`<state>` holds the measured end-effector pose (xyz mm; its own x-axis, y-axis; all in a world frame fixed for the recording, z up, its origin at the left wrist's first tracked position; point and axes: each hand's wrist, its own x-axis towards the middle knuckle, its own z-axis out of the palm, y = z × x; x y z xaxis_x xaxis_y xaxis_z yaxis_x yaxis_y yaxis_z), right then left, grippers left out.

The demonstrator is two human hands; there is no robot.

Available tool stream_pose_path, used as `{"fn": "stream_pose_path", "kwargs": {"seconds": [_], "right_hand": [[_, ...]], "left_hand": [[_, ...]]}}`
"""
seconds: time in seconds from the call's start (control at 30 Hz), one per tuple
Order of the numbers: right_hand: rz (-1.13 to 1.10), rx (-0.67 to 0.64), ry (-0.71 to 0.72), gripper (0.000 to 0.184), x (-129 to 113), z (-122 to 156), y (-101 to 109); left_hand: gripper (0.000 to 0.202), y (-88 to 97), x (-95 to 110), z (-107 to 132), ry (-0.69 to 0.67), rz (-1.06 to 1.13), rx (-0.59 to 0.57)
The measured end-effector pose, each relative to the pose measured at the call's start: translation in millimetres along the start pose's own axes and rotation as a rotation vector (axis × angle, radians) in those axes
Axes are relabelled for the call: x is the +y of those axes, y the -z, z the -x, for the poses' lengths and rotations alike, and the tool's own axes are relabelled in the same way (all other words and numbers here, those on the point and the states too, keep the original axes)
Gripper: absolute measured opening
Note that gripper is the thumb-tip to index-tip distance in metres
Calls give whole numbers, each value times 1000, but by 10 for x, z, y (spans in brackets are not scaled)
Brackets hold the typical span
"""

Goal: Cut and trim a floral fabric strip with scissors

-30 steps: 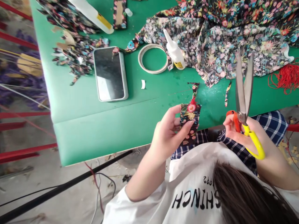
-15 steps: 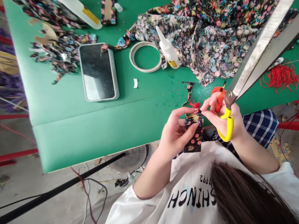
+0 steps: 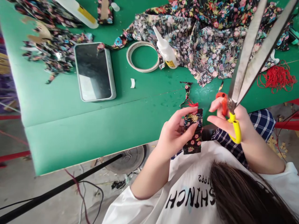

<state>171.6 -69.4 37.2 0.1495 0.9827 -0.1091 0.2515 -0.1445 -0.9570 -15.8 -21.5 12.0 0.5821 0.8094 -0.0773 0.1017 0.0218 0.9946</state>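
Note:
My left hand (image 3: 178,133) pinches a narrow black floral-patterned piece (image 3: 193,135) at the table's near edge, forefinger at its top end and thumb on its face. Red threads (image 3: 192,104) stick out at that top end, by the forefinger. To the right, my right hand (image 3: 230,121) carries scissors (image 3: 231,104) with orange and yellow handles hooked on it, the blades parted and pointing up and away. Its thumb and forefinger are apart, holding nothing between them and not touching the piece. Beyond the left fingers lies a thin floral scrap (image 3: 187,88).
On the green table (image 3: 70,137) lie a phone (image 3: 94,71), a tape roll (image 3: 143,70), a glue bottle (image 3: 167,51), another bottle (image 3: 78,13), fabric scraps (image 3: 60,46), a large floral cloth (image 3: 207,40) and a red thread heap (image 3: 277,76). A black pole (image 3: 70,180) crosses below the table edge.
My right hand has let go of the piece's top end and moved right with the scissors, whose blades now stand wider apart. The left hand keeps its hold. The view shifted slightly.

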Motion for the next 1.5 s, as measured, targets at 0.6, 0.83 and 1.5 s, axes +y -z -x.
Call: {"fn": "stream_pose_path", "kwargs": {"seconds": [0.6, 0.83, 1.5], "right_hand": [[1223, 0, 238, 45, -63, 418, 602], [1271, 54, 305, 44, -106, 397, 626], [1416, 38, 429, 36, -222, 358, 642]], "left_hand": [[64, -14, 155, 113, -27, 146, 129], [64, -53, 222, 138, 2, 145, 113], [60, -127, 406, 145, 62, 237, 139]]}}
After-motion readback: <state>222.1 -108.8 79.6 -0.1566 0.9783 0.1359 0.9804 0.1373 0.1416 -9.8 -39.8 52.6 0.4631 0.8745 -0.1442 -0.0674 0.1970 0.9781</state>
